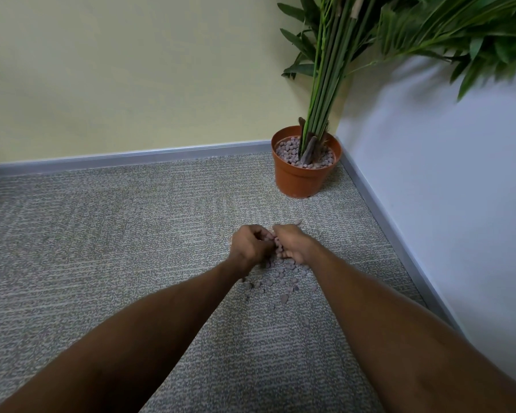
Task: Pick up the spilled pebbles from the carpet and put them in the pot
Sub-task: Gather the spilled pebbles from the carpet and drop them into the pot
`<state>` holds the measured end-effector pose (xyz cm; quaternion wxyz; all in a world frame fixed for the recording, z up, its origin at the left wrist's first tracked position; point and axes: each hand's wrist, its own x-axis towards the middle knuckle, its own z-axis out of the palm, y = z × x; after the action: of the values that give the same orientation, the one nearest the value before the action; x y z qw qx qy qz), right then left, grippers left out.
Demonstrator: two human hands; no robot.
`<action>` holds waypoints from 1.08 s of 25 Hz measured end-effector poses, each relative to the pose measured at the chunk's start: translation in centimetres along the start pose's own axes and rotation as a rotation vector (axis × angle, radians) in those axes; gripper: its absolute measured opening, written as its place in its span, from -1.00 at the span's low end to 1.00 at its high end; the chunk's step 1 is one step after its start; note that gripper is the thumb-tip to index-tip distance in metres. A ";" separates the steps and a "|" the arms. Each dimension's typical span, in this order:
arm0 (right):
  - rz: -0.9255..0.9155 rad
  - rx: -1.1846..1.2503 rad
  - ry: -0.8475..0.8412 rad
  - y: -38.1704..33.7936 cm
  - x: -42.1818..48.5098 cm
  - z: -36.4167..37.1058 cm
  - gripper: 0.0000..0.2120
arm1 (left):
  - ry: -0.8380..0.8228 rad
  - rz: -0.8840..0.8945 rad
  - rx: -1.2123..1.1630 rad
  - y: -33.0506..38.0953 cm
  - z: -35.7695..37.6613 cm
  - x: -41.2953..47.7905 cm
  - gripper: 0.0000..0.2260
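Just below the centre of the frame, both bare forearms reach in from the lower edge and the two hands meet over the grey carpet (102, 248). The right hand (294, 242) is cupped, fingers curled round a small heap of pebbles (280, 275) that shows at its inner side. The left hand (249, 244) lies close against it, back turned up and fingers curled, their tips at that heap. Whether it pinches a stone of its own cannot be told from here.

Most of the spilled pebbles lie loose on the carpet right under and just below the hands, thinning out toward the lower middle of the frame, and one sits just above the right hand.

Well apart, toward the upper right, the orange pot (301, 180) stands upright on the carpet in the corner where the yellow wall (131, 70) meets the pale wall (429, 174). Its top layer (289, 150) is of like stones, and green plant stems (325, 84) rise from it to leaves along the upper right edge. A grey skirting strip (131, 158) runs along the foot of both walls.
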<state>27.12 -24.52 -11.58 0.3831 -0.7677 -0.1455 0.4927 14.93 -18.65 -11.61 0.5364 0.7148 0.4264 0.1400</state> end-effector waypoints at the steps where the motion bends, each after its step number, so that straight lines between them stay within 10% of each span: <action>1: 0.031 0.047 0.015 0.1 0.1 -0.2 -0.68 | -0.021 0.001 -0.060 0.3 0.0 0.0 -0.93; 12: 0.363 0.293 -0.156 -3.5 0.3 -4.0 -0.79 | -0.002 -0.214 -0.444 0.9 -1.3 1.1 -0.98; 20: -0.112 0.891 -0.005 -13.7 0.2 -10.0 -0.65 | 0.030 -0.407 -0.511 0.9 -1.8 2.1 -0.93; 27: -0.065 1.014 0.173 -15.7 2.6 -10.7 -0.57 | -0.019 -0.343 -0.454 2.0 -1.4 3.2 -0.83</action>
<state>40.07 -17.29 0.57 0.7329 -0.5186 0.1200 0.4237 16.86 -15.44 -10.09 0.7026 0.4953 0.4936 0.1323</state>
